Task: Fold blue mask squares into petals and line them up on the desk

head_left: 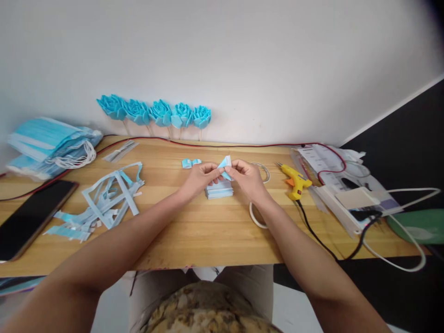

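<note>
Blue folded piece (225, 164), long axis tip-up toward wall (263, 69), pinched by left hand (200, 178) and right hand (247, 179).

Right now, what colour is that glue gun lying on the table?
Yellow with an orange trigger and a black cord; the glue gun shows best in the head view.

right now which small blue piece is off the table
The folded piece pinched between left hand and right hand; the two curled pieces and the stack lie on the table.
</note>
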`<state>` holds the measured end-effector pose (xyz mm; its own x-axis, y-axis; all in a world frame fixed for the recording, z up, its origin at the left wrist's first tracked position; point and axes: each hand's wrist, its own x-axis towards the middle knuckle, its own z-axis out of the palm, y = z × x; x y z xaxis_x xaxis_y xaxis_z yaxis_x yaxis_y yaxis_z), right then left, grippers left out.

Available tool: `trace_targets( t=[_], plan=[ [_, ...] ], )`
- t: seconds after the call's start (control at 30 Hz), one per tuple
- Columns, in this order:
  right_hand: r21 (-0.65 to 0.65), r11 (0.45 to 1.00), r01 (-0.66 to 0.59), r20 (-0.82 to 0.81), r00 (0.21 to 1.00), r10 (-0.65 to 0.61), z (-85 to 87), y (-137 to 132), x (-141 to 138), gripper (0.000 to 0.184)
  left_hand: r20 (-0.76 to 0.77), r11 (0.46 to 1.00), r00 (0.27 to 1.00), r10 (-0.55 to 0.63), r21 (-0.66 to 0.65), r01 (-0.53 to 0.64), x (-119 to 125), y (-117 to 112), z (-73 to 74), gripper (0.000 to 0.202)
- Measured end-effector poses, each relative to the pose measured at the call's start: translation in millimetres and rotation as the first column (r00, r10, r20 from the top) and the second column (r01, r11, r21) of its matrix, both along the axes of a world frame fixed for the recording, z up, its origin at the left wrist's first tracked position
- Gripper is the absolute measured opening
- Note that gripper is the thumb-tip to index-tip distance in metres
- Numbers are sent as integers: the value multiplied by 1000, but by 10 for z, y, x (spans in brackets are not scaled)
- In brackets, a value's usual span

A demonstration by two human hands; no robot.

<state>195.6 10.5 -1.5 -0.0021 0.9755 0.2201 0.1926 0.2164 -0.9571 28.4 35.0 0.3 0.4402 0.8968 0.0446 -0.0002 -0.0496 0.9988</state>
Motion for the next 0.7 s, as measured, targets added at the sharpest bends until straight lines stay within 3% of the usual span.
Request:
trace_targets(
  t=[0.3,0.5,0.7],
  plan=[
    [86,991,103,12,994,-104,74,29,67,20,-2,1000,1000,28,11,-28,4,9,-3,32],
    [107,992,73,168,982,-90,86,8,50,19,-3,999,999,42,9,-42,13,-3,5,32],
    [108,992,60,177,981,-79,36,23,45,16,-14,999,999,36,22,-35,17,-4,-5,31]
  ],
)
